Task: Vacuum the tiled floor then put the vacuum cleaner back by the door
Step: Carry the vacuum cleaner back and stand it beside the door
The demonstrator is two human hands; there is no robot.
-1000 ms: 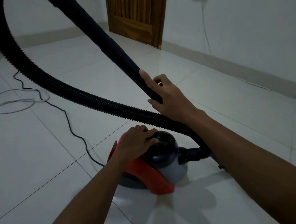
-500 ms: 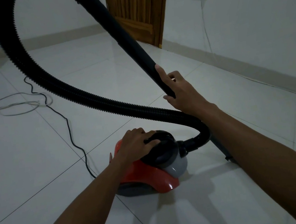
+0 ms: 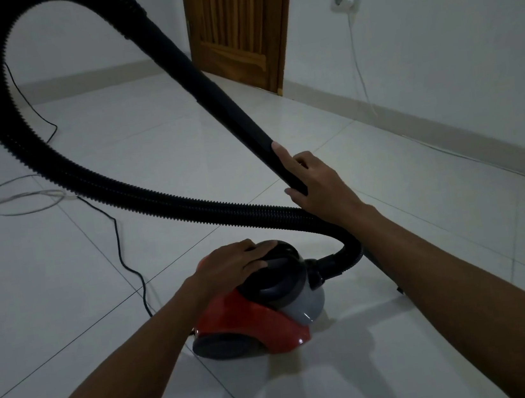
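**Both hands on the vacuum cleaner, out on the tiles**

I am looking down at the vacuum cleaner (image 3: 256, 313), a small red and grey canister sitting on the white tiled floor (image 3: 66, 291) low in the middle of my view. My left hand (image 3: 229, 265) is resting on top of its dark round handle, fingers lying close together and curling over the edge, the thumb pressing along the near side. My right hand (image 3: 316, 185) is gripping the black wand (image 3: 205, 82), fingers wrapping around the far side of it and the thumb lying straight up along the near side. The wand is slanting up and away to the left from that hand, and its lower end is running down behind my right forearm; I cannot tell where it is touching the floor.

The ribbed black hose (image 3: 113, 188) is leaving the front of the canister, bending up under my right wrist and sweeping in a big loop to the left and over the top of the frame to join the wand.

The wooden door (image 3: 238, 25) is standing well beyond the canister, at the far wall. A black power cord (image 3: 120, 244) is trailing across the tiles to the left, near some pale cables (image 3: 21, 200). A wall socket (image 3: 345, 2) with a white lead plugged in is sitting to the right of the door.
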